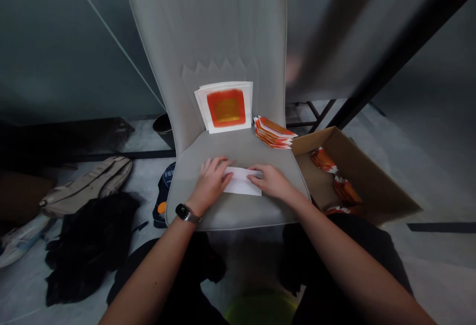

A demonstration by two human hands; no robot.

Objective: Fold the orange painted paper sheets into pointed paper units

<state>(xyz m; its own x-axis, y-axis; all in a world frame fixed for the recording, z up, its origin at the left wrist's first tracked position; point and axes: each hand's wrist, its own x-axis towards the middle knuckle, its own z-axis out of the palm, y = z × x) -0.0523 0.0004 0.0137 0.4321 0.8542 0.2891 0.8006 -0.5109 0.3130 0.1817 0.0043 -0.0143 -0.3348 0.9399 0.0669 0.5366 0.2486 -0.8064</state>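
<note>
A sheet of joss paper, white side up, lies on the grey chair seat with its far edge folded over toward me. My left hand holds its left end, the thumb on the paper and the other fingers slightly blurred at the far edge. At the right end, my right hand pinches the fold between thumb and fingers. Behind them, a stack of flat joss paper, orange-red squares with gold centres, leans against the backrest. To its right sits a pile of folded joss paper.
A cardboard box on the floor at right holds more folded joss paper. The chair rises in front of me. On the left floor lie a beige bag, black cloth and a dark bin.
</note>
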